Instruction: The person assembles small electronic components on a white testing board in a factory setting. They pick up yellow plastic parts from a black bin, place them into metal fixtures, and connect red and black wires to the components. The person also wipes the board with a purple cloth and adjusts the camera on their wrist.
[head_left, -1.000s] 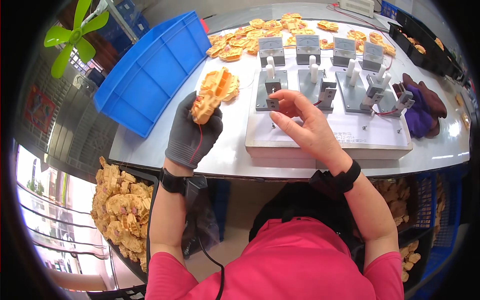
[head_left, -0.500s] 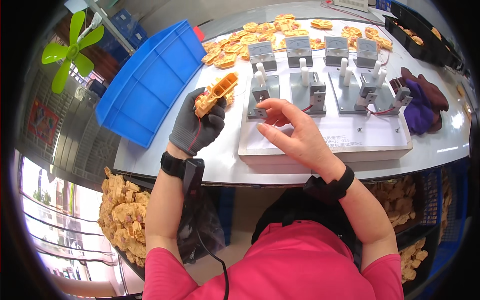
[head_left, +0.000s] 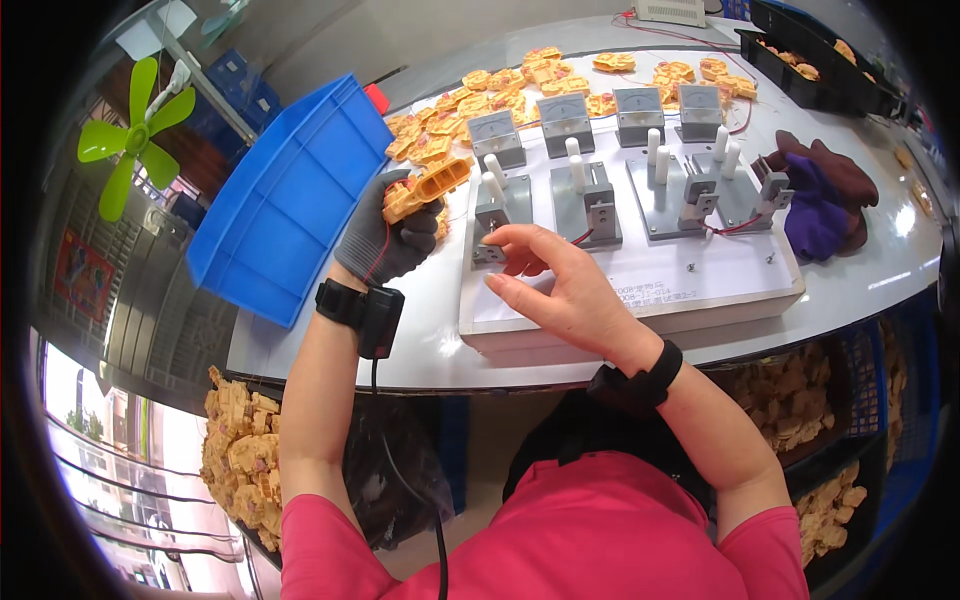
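Note:
My left hand (head_left: 388,238), in a dark grey knit glove, is closed around a yellow plastic housing (head_left: 438,184). The housing has open rectangular compartments facing up, and a thin red wire hangs from it over the glove. My bare right hand (head_left: 565,292) is held over the front left of a white board (head_left: 620,325). Its thumb and forefinger are apart, with nothing seen between them. The forefinger tip is at the front block of the leftmost grey test fixture (head_left: 516,203); whether it touches cannot be made out. White posts rise from this fixture.
Several more grey fixtures (head_left: 588,205) and analogue meters (head_left: 566,122) stand on the board. Yellow housings (head_left: 508,103) lie behind them. A blue bin (head_left: 280,200) leans at left. Purple and brown cloth (head_left: 822,205) lies at right, below a black tray (head_left: 815,70).
The view has shifted, so the bench contents appear further left. My left hand still holds the housing, now tilted a little flatter. My right hand stays by the leftmost fixture.

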